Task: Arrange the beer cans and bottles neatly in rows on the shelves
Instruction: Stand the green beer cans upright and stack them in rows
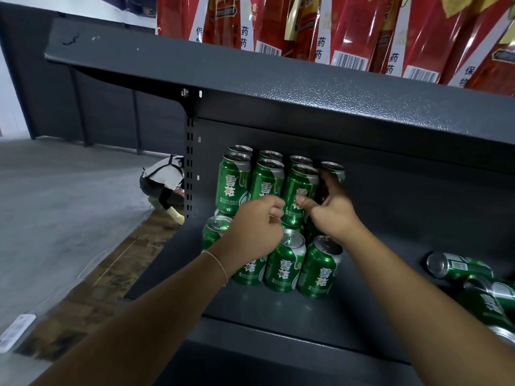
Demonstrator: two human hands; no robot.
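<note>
Behind both curled hands (292, 215), stacked green cans (264, 188) sit half hidden; grip unclear.

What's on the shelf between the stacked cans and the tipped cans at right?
Head view: only bare shelf between the stacked cans and the tipped cans; the right forearm crosses above that stretch.

Seven green aluminium beer cans (233, 185) stand stacked at centre frame, at least four more (285, 264) upright below them, two lying sideways (459, 266) at lower right. Two hands (252, 232); one crouching person (163, 181).
</note>
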